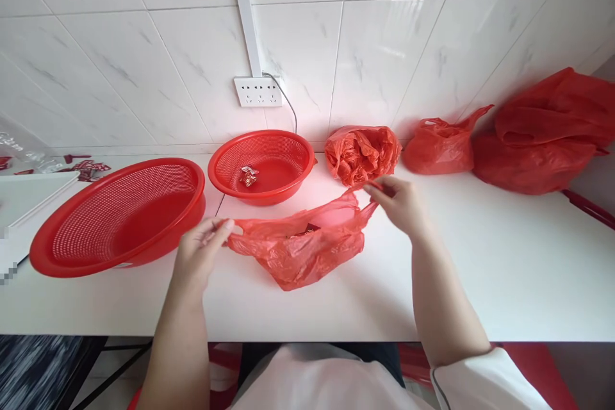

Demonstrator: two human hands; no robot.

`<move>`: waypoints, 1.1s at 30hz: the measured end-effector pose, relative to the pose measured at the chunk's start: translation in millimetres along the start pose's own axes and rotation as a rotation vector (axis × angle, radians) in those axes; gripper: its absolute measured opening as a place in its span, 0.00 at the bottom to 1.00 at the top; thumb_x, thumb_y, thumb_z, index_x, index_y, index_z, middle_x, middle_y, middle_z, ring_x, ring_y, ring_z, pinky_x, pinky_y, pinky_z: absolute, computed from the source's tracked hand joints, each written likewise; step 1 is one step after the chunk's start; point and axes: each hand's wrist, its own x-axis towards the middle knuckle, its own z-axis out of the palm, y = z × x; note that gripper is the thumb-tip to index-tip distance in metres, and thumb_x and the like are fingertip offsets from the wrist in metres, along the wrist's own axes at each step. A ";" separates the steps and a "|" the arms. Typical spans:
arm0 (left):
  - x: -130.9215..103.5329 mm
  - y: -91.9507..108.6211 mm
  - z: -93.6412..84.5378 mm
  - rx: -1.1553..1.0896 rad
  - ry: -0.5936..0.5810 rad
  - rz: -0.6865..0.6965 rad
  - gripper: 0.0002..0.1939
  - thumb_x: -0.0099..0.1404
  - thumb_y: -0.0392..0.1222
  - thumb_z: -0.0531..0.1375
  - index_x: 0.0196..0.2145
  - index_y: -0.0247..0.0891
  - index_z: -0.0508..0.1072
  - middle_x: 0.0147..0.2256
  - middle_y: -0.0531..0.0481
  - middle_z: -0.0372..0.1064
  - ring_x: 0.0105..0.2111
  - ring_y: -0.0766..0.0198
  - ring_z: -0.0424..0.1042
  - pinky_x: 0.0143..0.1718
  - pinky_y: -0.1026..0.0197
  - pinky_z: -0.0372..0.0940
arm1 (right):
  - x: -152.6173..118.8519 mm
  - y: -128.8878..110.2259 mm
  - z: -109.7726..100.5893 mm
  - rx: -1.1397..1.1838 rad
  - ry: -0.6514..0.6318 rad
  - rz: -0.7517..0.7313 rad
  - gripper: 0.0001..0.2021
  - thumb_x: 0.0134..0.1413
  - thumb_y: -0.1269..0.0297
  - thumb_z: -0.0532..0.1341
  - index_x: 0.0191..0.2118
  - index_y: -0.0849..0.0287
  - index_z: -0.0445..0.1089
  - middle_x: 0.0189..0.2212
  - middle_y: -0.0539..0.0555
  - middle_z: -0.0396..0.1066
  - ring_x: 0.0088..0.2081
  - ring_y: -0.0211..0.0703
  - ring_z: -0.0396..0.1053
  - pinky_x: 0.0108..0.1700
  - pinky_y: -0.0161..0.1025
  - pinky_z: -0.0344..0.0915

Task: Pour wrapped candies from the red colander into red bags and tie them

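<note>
A thin red plastic bag (pixel 312 256) is stretched between my two hands over the white table, its mouth partly spread. Something small and dark red (pixel 311 229) shows inside it. My left hand (pixel 204 240) pinches the bag's left edge, beside the large red basket. Its right handle is gripped in the closed fingers of my right hand (pixel 394 202). Beyond the bag, a smaller round red basket (pixel 262 189) holds a few shiny wrapped pieces (pixel 248 175).
The large red basket (pixel 129 224) tilts at the left. Along the wall are a crumpled red bag (pixel 362 154), a tied red bag (pixel 439 147) and bulky red bags (pixel 542 141). A white tray (pixel 38 198) and scattered wrappers (pixel 89 168) lie far left. A socket panel (pixel 259 91) is on the wall.
</note>
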 end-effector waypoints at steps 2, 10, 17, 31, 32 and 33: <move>9.0 17.0 -1.5 -0.149 0.048 0.083 0.08 0.57 0.47 0.63 0.29 0.40 0.74 0.29 0.51 0.69 0.32 0.64 0.69 0.35 0.63 0.66 | 5.4 -16.8 -16.6 0.215 0.078 -0.067 0.14 0.54 0.52 0.61 0.29 0.58 0.67 0.21 0.47 0.64 0.20 0.33 0.58 0.21 0.33 0.54; 23.1 64.8 14.6 -0.353 0.015 0.284 0.06 0.59 0.44 0.62 0.34 0.42 0.75 0.39 0.50 0.71 0.41 0.61 0.71 0.45 0.59 0.67 | 15.7 -61.0 -25.7 0.406 0.317 -0.326 0.11 0.57 0.52 0.60 0.33 0.55 0.66 0.27 0.50 0.68 0.26 0.37 0.69 0.29 0.37 0.68; 30.7 -6.4 30.5 -0.348 -0.157 0.168 0.24 0.55 0.54 0.65 0.45 0.40 0.70 0.48 0.42 0.69 0.51 0.50 0.67 0.53 0.50 0.61 | -8.5 12.5 10.2 0.426 0.180 -0.184 0.20 0.56 0.48 0.59 0.50 0.52 0.65 0.51 0.57 0.67 0.50 0.47 0.68 0.50 0.46 0.66; 37.9 -46.2 107.4 -0.261 -0.295 -0.128 0.21 0.56 0.53 0.65 0.41 0.35 0.75 0.41 0.43 0.74 0.45 0.53 0.72 0.46 0.56 0.65 | 1.9 42.4 73.6 0.746 -0.112 0.225 0.19 0.53 0.47 0.60 0.35 0.60 0.74 0.30 0.52 0.76 0.34 0.46 0.73 0.41 0.42 0.67; 41.7 -41.9 107.6 -0.281 -0.249 -0.105 0.20 0.56 0.53 0.64 0.39 0.34 0.76 0.39 0.44 0.75 0.43 0.54 0.72 0.44 0.57 0.65 | 5.5 40.3 72.5 0.794 -0.055 0.214 0.18 0.54 0.48 0.60 0.32 0.59 0.74 0.29 0.51 0.75 0.34 0.44 0.72 0.40 0.41 0.67; 45.0 -37.1 107.0 -0.326 -0.214 -0.071 0.19 0.56 0.53 0.65 0.38 0.35 0.76 0.39 0.45 0.75 0.43 0.55 0.72 0.44 0.58 0.66 | 8.4 38.2 71.2 0.848 -0.002 0.199 0.16 0.54 0.49 0.60 0.31 0.59 0.73 0.29 0.51 0.75 0.34 0.44 0.72 0.40 0.40 0.67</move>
